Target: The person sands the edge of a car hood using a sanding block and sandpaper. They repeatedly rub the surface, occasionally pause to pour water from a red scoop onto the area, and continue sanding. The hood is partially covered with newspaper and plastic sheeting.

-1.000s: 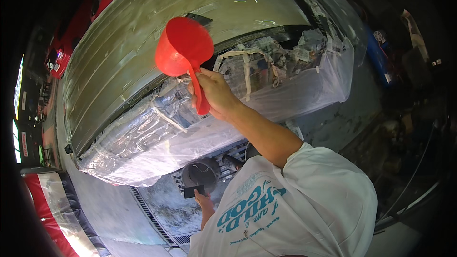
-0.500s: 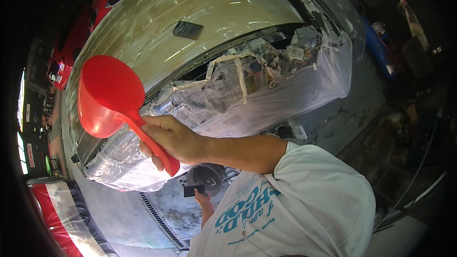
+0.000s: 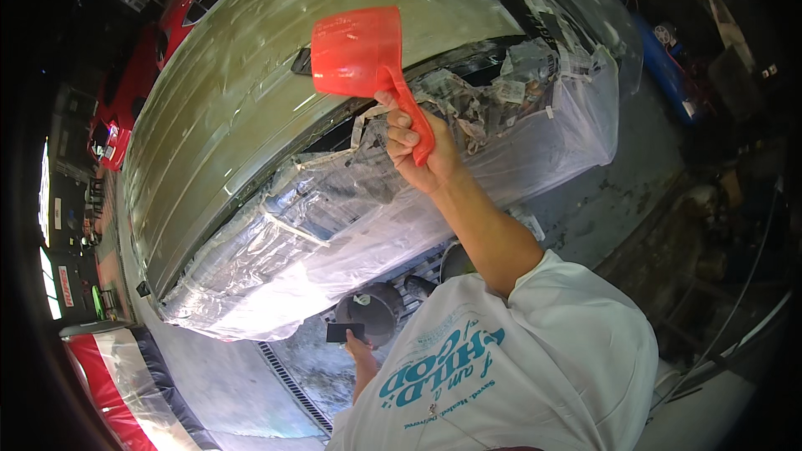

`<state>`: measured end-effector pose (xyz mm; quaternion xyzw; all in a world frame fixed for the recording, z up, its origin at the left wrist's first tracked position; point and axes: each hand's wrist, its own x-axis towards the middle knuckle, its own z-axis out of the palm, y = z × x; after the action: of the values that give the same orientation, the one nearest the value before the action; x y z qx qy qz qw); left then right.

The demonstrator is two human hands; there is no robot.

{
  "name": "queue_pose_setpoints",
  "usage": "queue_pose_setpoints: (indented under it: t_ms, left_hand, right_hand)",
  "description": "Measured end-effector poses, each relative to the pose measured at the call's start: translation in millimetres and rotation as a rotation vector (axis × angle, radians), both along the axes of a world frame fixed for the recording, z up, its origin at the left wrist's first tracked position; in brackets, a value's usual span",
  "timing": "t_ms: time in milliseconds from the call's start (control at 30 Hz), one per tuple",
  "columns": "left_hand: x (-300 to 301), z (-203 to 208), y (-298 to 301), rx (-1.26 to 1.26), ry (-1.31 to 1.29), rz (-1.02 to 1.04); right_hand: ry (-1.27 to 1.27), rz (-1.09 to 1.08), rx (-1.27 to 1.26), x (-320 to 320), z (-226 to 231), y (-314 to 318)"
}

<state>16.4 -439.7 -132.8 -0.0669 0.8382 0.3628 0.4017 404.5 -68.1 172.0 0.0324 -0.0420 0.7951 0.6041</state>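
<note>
My right hand [image 3: 424, 144] is closed around the handle of a red plastic dipper [image 3: 355, 52], raised over the wet, olive-coloured roof [image 3: 242, 108] of a car. The dipper is tilted with its outer wall toward me, so its inside is hidden. Partly behind it, a dark flat block [image 3: 301, 62] lies on the roof. Low down, my left hand [image 3: 359, 346] grips a black rectangular block [image 3: 342, 332], close to a dark bucket [image 3: 372, 311] on the floor.
Clear plastic sheeting [image 3: 368, 238] and taped newspaper [image 3: 526, 67] cover the car's near side. A red car [image 3: 125, 100] stands far left. A drain grate [image 3: 288, 380] crosses the floor. A blue cylinder [image 3: 668, 75] is at the right.
My right hand has swung the dipper right and farther over the roof, turning it so its inside no longer shows. My left hand has barely moved and still grips the black block.
</note>
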Motion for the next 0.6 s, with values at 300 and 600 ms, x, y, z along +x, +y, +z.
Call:
queue_pose_setpoints:
  t_ms: [300,600]
  left_hand:
    - [-6,-4,3,-0.033,0.014,-0.035]
    - [-11,-1,-45,0.001,0.032,0.160]
  right_hand:
    - [-0.499,-0.133,0.187,-13,23,-31]
    - [-1.227,0.524,0.810,-85,-6,-67]
